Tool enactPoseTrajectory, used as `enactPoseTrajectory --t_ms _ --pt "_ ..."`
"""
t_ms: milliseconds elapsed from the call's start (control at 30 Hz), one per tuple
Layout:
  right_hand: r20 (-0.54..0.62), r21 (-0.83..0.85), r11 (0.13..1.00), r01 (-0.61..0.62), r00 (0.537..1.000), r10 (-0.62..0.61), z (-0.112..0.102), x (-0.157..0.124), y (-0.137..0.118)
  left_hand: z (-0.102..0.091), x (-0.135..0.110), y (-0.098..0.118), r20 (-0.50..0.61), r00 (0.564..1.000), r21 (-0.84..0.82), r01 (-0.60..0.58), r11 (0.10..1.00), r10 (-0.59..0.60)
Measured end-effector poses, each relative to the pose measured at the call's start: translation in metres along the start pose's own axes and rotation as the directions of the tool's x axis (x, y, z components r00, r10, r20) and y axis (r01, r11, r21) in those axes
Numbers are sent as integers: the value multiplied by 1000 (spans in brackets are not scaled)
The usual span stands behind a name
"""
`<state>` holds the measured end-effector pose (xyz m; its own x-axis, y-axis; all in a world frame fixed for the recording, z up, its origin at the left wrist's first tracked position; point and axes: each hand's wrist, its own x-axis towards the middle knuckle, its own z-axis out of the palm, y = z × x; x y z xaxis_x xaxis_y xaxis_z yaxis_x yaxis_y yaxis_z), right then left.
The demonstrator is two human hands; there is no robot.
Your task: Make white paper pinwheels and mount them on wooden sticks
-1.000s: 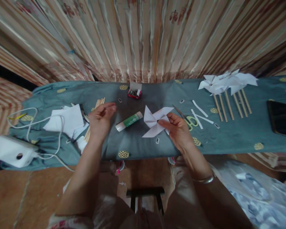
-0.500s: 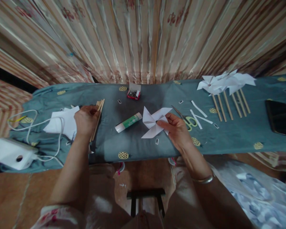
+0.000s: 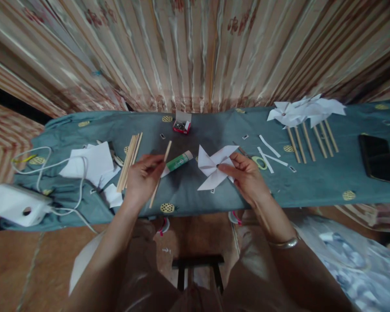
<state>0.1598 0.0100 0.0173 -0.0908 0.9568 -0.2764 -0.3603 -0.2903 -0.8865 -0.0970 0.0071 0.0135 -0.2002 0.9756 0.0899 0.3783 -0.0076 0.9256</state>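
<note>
Between the fingers of my left hand (image 3: 144, 177) is a single wooden stick (image 3: 167, 151), tilted, its upper end beside the glue stick (image 3: 178, 161). My right hand (image 3: 248, 174) pinches a white paper pinwheel (image 3: 211, 169) near its centre, thumb on top. Left of my left hand lies a small bundle of wooden sticks (image 3: 126, 164). Green-handled scissors (image 3: 260, 162) lie just beyond my right hand, partly hidden by it. White paper strips (image 3: 269, 160) rest to their right.
Finished pinwheels on sticks (image 3: 307, 113) lie at the back right, near a dark phone (image 3: 378, 158). A red box of small metal pieces (image 3: 181, 125) stands at the back. At left are paper sheets (image 3: 90, 162), a white power bank (image 3: 17, 204) and its cable.
My left hand has moved right from the bundle, carrying one wooden stick. My right hand and the pinwheel have shifted slightly to the right.
</note>
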Motion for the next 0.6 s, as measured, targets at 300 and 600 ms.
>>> enactPoseTrajectory --t_ms 300,600 --pt "205 -100 993 -65 975 84 -7 -29 -7 72 -119 17 325 785 -521 614 593 -527" --pt "322 -482 870 102 944 68 -10 -74 23 93 -166 -5 381 633 -620 716 321 -674"
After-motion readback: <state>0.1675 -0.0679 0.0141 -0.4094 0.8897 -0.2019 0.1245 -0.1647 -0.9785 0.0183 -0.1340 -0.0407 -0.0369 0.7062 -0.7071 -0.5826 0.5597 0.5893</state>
